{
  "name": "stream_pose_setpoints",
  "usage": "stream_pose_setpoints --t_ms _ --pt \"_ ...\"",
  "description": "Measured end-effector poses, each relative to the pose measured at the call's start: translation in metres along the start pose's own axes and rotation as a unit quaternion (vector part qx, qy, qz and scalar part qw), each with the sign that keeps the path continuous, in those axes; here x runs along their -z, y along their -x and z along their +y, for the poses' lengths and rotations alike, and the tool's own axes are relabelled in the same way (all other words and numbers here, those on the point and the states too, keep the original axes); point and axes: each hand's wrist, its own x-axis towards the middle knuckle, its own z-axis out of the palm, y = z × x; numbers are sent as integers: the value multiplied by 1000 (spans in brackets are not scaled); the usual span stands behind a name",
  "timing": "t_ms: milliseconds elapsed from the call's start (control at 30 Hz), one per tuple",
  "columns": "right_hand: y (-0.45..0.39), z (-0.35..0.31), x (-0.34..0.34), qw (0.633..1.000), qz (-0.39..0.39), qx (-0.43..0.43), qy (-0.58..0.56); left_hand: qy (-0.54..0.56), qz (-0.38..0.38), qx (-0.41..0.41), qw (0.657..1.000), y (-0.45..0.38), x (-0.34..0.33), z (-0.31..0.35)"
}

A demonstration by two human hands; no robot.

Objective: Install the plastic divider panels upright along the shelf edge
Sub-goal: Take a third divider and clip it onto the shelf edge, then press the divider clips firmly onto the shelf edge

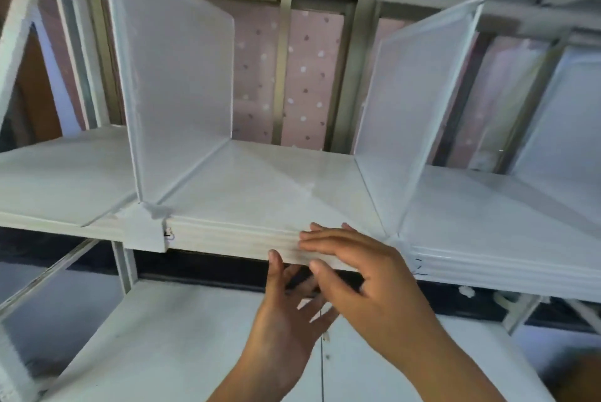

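Two translucent white divider panels stand upright on the white shelf [234,239]. The left panel [175,76] rises from a white corner connector [146,229] at the shelf's front edge. The right panel [413,102] stands at another connector near the edge, leaning slightly. My right hand [357,271] lies over the shelf's front edge between the panels, fingers spread on top and thumb against the edge face. My left hand [286,307] reaches under the same edge with its palm up and thumb touching the edge face. Neither hand holds a loose panel.
A lower white shelf [195,336] lies below my hands. White frame posts [125,265] and diagonal struts stand at the left. Behind the shelf is a pink dotted curtain [305,76] with metal window bars. More white panels line the right side and the top.
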Motion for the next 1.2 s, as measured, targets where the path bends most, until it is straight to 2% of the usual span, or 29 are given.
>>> stream_pose_setpoints --t_ms 100,200,267,400,467,567,700,1200 --pt "29 16 48 990 120 -6 69 0 -4 72 997 -5 -34 -23" --pt "41 35 83 974 189 -45 112 52 -27 124 991 -18 -59 -37" --pt "41 55 100 970 174 -104 134 62 -28 131 989 -26 -68 -43" --pt "26 87 108 969 10 -205 141 36 -51 97 993 -36 -73 -45" --pt "20 100 105 963 -32 -203 171 32 -67 82 994 -40 -73 -48" --pt "19 112 100 960 -22 -189 206 48 -97 76 991 -45 -74 -50" --pt "23 118 97 953 2 -162 256 41 -92 56 993 -52 -68 -50" --pt "25 117 94 950 65 -183 246 9 -48 27 998 -55 -67 -62"
